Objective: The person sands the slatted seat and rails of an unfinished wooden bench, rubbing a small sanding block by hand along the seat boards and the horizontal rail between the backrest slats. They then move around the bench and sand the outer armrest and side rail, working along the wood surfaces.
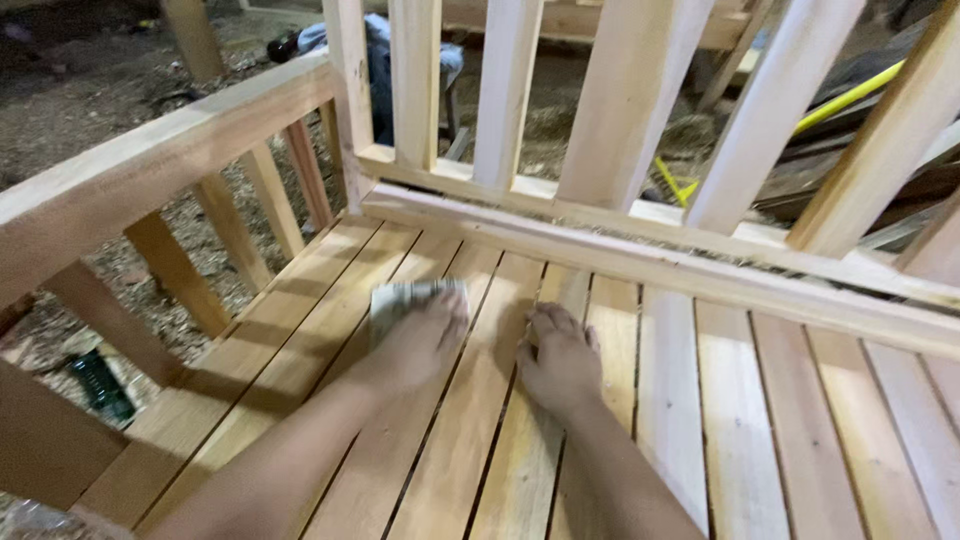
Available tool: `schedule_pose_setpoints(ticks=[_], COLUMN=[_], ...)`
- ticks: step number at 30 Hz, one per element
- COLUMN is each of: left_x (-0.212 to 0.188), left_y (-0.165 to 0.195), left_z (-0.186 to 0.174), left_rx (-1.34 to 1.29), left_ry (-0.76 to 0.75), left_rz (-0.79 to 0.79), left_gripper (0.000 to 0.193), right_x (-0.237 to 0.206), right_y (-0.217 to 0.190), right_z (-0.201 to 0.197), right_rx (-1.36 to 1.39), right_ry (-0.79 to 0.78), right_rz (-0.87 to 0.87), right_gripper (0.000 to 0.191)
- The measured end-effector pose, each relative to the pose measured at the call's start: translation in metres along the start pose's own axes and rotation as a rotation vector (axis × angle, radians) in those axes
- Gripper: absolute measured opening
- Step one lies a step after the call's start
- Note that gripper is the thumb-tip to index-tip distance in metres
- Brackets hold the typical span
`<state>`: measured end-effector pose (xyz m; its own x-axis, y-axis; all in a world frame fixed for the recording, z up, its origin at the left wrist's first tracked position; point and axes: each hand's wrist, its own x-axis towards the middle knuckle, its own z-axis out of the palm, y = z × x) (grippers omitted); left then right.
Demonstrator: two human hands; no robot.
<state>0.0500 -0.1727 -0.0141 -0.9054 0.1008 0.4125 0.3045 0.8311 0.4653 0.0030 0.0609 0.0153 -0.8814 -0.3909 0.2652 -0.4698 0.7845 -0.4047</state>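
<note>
On a slatted wooden bench seat (700, 400), the left hand (420, 340) presses sandpaper (400, 297) flat, best kept along the grain, while the right hand (558, 360) rests open just beside.

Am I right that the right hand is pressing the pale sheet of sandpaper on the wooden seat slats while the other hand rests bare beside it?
Not quite: the head view shows the left hand pressing the pale sheet of sandpaper on the wooden seat slats. The right hand is the bare one, resting flat on the slats beside it.

Sandpaper (405, 298) under left hand (420, 340); right hand (558, 358) beside, on slats (760, 420).
</note>
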Motion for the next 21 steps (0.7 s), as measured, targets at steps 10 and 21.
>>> schedule_pose_setpoints(ticks=[10,21], left_x=[-0.101,0.089], left_y=[-0.009,-0.097], left_z=[-0.026,0.024], left_rx=[0.234,0.119], left_ry=[-0.264,0.143], left_rz=[-0.058,-0.077], left_gripper=[0.052,0.035], right_x=[0.001,0.003], right_y=[-0.001,-0.001], right_z=[0.006,0.0], right_rx=[-0.062,-0.008], right_ry=[0.015,-0.016], right_rz=[-0.028,-0.012], right_gripper=[0.05,0.048])
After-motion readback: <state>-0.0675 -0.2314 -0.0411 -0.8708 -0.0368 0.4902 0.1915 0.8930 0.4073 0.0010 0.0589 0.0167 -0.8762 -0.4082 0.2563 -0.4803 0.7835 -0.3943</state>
